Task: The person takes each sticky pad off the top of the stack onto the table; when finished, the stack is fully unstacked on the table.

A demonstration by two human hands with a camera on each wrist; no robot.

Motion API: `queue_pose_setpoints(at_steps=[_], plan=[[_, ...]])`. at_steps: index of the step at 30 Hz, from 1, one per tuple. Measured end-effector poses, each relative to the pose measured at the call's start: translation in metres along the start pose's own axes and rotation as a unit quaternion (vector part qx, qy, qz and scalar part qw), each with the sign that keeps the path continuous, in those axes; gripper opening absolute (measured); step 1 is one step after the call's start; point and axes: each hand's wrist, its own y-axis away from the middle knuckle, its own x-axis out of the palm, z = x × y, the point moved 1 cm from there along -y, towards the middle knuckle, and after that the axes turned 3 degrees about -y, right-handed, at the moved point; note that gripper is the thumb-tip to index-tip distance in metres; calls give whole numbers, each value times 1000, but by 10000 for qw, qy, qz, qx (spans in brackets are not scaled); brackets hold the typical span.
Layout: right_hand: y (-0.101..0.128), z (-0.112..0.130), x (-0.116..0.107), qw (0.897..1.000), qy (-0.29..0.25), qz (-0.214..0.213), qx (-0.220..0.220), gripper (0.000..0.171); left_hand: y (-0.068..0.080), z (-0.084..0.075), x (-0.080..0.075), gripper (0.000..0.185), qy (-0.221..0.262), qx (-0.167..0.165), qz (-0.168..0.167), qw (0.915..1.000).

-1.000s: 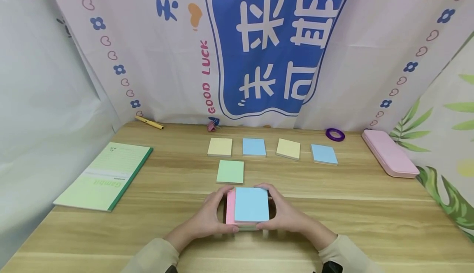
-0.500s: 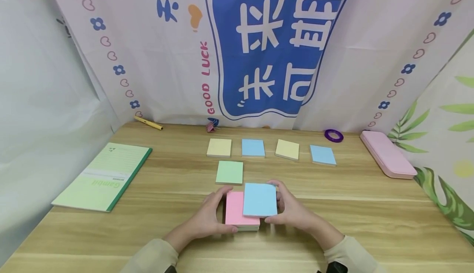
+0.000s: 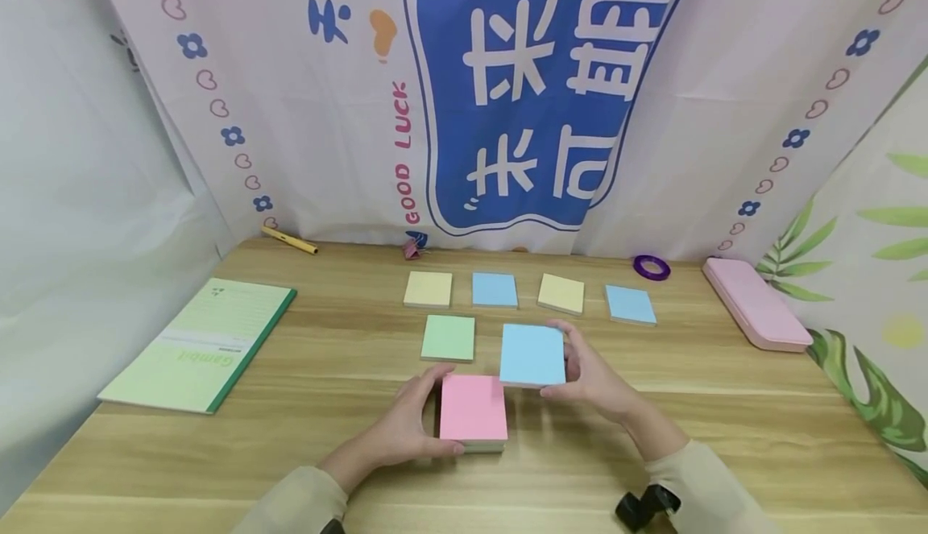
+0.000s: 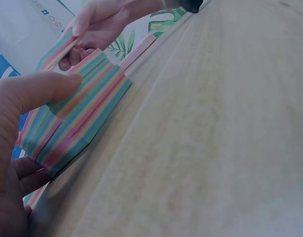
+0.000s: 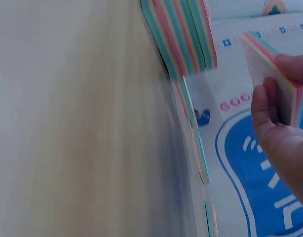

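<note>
- The white fabric backdrop banner (image 3: 348, 99) carried pink vertical lettering, "GOOD LUCK", beside large white Chinese characters on blue.
- The green-covered notebook (image 3: 199, 345) bore the word "Gambol", upside down.

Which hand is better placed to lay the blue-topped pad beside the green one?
Right hand: it already grips the blue-topped pad, lifted near the green pad. Left hand holds the pink-topped stack.
</note>
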Motion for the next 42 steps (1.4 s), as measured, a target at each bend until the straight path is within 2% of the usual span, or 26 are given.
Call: queue_pose_setpoints(at_steps=[8,17,22,27,33,38,42], plan=[[-33,-20,-18,9978,25,-223,618,90,0,1,-1,96,-62,-15,-6,10000],[-52,-43,-25,9951,206,-380,889,91,-1,2,3,95,-33,27,78,10000],[-53,-46,-28,9934,261,-401,1046,95,0,2,3,95,6,42,56,10000],[-53,-44,-33,9927,570,-188,1049,98,1,2,1,95,44,15,28,10000],[-46,-38,-37,9876,1003,-132,1198,100,1,2,1,96,30,-32,36,10000],[-37,-30,-40,9825,1471,-11,1144,99,0,2,2,96,32,-37,28,10000],[-25,-20,-37,9840,1355,-17,1156,96,0,2,2,96,42,-9,14,10000]])
